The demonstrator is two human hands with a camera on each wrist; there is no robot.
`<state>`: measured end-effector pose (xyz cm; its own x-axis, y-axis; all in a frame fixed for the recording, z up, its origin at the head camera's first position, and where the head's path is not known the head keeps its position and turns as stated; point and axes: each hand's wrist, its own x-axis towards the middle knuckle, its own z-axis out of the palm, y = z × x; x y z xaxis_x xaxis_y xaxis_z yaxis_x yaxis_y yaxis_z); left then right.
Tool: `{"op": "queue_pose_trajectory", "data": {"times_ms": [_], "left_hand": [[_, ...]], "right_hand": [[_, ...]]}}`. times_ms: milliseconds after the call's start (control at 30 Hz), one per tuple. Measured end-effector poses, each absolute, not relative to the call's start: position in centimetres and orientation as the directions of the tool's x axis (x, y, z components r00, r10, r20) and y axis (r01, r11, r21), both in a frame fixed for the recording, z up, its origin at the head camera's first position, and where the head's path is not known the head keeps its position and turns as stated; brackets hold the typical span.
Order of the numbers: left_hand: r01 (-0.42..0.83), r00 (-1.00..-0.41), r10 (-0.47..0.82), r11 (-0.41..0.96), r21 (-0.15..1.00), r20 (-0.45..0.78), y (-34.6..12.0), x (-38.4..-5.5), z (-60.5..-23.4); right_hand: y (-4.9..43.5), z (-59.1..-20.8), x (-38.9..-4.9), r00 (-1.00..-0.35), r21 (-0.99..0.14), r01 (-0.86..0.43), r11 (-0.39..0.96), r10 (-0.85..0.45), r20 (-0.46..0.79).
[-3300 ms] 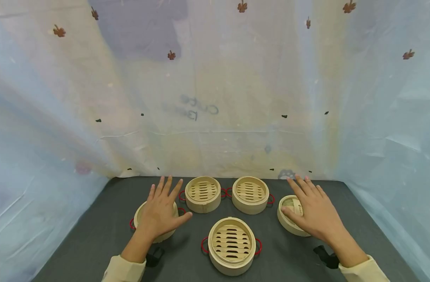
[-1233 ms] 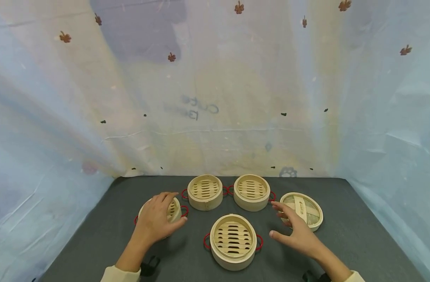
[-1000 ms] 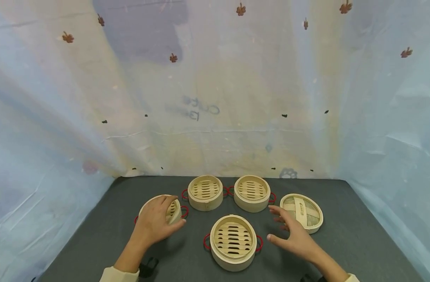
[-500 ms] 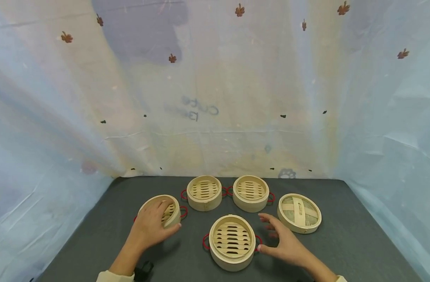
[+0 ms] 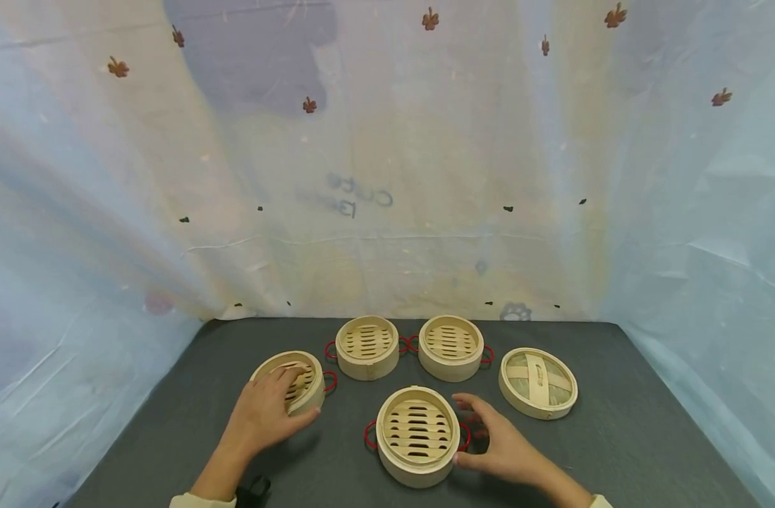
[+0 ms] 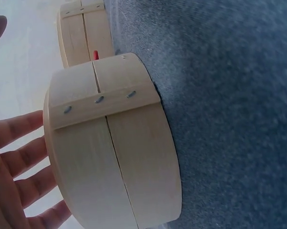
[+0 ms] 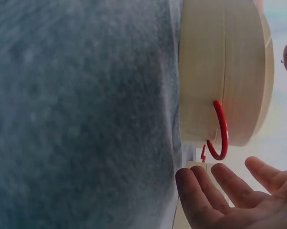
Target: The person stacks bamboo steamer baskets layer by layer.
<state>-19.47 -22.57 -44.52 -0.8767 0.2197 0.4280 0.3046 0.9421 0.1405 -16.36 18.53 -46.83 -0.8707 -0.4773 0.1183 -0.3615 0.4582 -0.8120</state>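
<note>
My left hand (image 5: pixel 260 415) hovers at the left bamboo steamer basket (image 5: pixel 307 403), its fingers reaching over the slatted top. In the left wrist view those fingers are spread behind the rim of the basket (image 6: pixel 112 162); whether they touch it I cannot tell. My right hand (image 5: pixel 501 443) is beside the front bamboo steamer basket (image 5: pixel 419 474), at its right red handle (image 5: pixel 465 437). The right wrist view has this red handle (image 7: pixel 222 131) a little apart from loosely bent fingers. Both hands hold nothing.
Two more slatted steamer baskets, back left (image 5: pixel 367 370) and back right (image 5: pixel 450 367), stand side by side, red handles meeting. A round woven bamboo lid (image 5: pixel 538 384) lies at the right. A dark table (image 5: pixel 615 423) ends at a pale curtain (image 5: pixel 387 268).
My right hand has moved left from over the lid to the front basket's handle side. My left hand has shifted slightly down and left. The baskets and lid stay in place.
</note>
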Motion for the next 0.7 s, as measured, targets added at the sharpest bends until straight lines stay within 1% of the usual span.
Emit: {"op": "queue_pose_trajectory", "data": {"times_ms": [300, 700], "left_hand": [[0.285, -0.895, 0.211, 0.948, 0.139, 0.393, -22.7, -19.1, -44.6], [0.298, -0.889, 0.217, 0.943, 0.150, 0.402, -22.9, -19.1, -45.3]], "right_hand": [[17.7, -46.9, -16.4, -0.854, -0.799, -0.396, 0.452, -0.501, 0.140], [17.3, -47.3, -16.6, -0.851, -0.794, -0.403, 0.455, -0.506, 0.142]]}}
